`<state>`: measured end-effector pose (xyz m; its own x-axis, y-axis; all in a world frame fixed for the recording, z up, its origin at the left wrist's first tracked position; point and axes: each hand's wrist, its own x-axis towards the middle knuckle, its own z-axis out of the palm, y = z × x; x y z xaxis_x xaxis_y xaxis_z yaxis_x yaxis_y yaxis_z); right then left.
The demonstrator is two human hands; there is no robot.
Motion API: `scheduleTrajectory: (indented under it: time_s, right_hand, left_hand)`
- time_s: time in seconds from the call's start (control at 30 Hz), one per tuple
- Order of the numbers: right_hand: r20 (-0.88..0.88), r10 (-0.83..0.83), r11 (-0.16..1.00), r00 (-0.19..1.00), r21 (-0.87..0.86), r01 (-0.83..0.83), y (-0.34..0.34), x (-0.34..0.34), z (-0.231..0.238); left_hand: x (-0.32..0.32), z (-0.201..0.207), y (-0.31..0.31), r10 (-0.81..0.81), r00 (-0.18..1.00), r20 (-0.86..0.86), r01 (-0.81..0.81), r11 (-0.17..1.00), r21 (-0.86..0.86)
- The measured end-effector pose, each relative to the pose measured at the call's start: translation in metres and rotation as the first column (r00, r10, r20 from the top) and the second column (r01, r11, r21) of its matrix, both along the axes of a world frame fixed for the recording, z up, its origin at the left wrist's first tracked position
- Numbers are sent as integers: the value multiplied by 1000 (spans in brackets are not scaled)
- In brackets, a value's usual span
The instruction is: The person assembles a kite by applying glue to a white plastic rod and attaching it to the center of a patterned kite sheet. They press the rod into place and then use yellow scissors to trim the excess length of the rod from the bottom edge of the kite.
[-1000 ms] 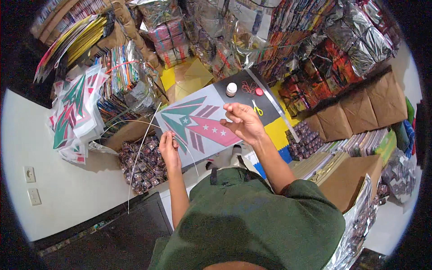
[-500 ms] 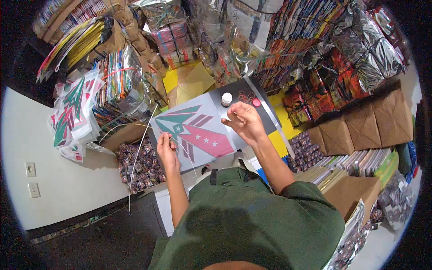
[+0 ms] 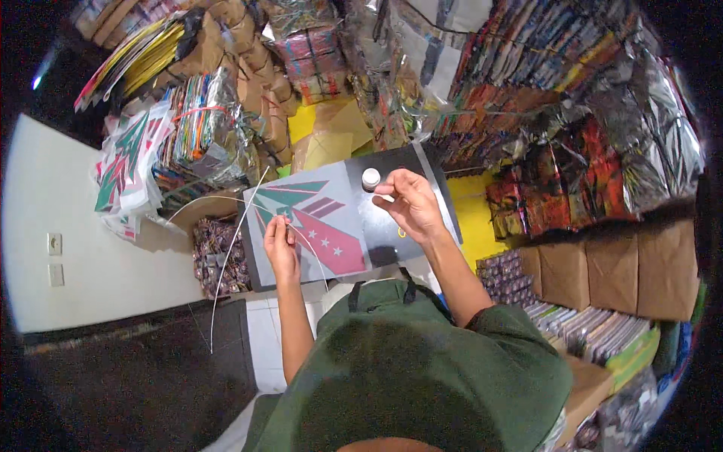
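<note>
My left hand [image 3: 281, 248] has its fingertips pinched on a thin white rod [image 3: 226, 197] that bends in an arc. A second, straighter white rod [image 3: 235, 256] crosses it to the left of the hand. Below lies a grey sheet [image 3: 339, 211] with a green, red and maroon star pattern, on a dark board [image 3: 388, 162]. My right hand [image 3: 413, 207] is raised over the board, its thumb and fingertips close together; anything between them is too small to make out. Just left of its fingertips stands a small white bottle [image 3: 370, 178].
More patterned sheets [image 3: 129, 162] hang at the left by the white wall [image 3: 60, 196]. Bundled stacks of packets [image 3: 520, 60] rise behind the board. Brown paper parcels [image 3: 610, 275] line the right side. A box of small dark packets [image 3: 218, 256] sits left of the board.
The view has shifted, so the board and sheet appear further left. The red cap and reddish bands seen beside the bottle no longer show. Both hands keep nearly the same pose.
</note>
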<state>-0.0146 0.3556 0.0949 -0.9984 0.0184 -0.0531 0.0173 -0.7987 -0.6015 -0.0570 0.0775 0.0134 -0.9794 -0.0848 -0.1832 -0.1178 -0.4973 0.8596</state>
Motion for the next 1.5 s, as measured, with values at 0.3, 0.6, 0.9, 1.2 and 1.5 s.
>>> scheduleTrajectory:
  time_s: [0.3,0.6,0.9,1.2,1.5]
  right_hand:
    - [30,83,996,996,-31,-82,29,-15,-5]
    - [9,119,992,993,41,-120,36,-23,-17]
    - [9,29,1000,1000,3,-29,2,-29,-7]
    - [66,-54,993,996,106,47,-43,-28,1]
    - [-29,-149,989,988,-3,149,-101,-23,-12]
  left_hand:
    - [23,4,16,80,996,28,-79,995,-53]
    - [25,14,24,139,988,65,-133,987,-90]
    - [13,5,-11,96,994,41,-90,987,-137]
    - [1,14,-74,87,996,-20,-88,993,-81]
    - [-17,5,-125,3,1000,-24,-4,999,-32]
